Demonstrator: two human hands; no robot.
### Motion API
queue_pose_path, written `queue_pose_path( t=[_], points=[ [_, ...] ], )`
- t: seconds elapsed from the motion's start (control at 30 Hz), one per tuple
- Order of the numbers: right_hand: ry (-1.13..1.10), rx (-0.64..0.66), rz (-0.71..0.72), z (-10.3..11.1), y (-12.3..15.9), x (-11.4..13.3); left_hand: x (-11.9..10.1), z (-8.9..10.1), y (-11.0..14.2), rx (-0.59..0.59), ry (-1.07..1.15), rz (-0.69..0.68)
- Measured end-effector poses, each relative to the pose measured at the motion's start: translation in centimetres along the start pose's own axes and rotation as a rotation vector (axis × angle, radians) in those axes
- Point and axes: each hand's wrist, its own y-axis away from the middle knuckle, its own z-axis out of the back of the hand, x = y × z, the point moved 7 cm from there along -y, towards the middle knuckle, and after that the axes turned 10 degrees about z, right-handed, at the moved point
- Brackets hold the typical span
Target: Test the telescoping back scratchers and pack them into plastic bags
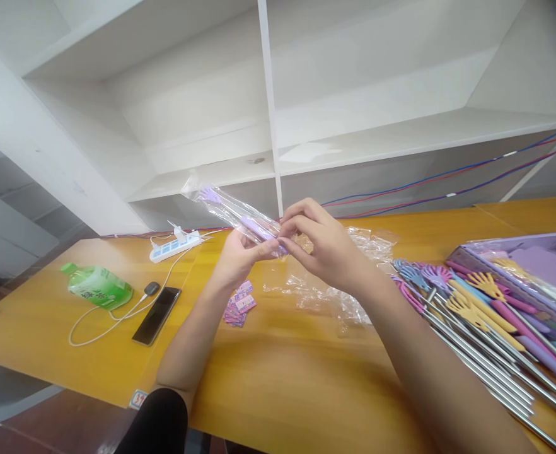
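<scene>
A purple back scratcher point(256, 227) with a small hand-shaped head lies inside a clear plastic bag point(231, 212), tilted with its head up to the left. My left hand point(241, 253) grips the bagged handle between thumb and fingers. At the lower right end of the bag, my right hand point(316, 243) has thumb and fingertips pinched at the plastic edge. Below my hands is a small pile of pink and purple printed cards point(239, 305). More clear plastic bags point(335, 287) lie on the table behind my right hand.
Loose back scratchers point(483, 315) in several colours lie at the right beside a purple box point(538, 249). On the left are a green bottle point(99, 287), a phone point(156, 315), a white cable and a power strip point(176, 246). White shelves point(202, 142) stand behind the table.
</scene>
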Motion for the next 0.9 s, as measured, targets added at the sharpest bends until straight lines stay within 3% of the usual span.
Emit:
queue_pose_path(
  t=[0.5, 0.63, 0.9],
  points=[
    [-0.009, -0.003, -0.053, 0.1, 0.1, -0.8, 0.5, -0.9, -0.4, -0.017, -0.039, -0.094],
    [-0.097, -0.057, -0.153, 0.2, 0.3, -1.6, 0.3, -1.0, -0.4, 0.010, -0.048, -0.121],
    [-0.247, -0.036, -0.319, -0.1, 0.5, -2.5, 0.2, -1.5, 0.1, 0.035, -0.086, -0.095]
  ],
)
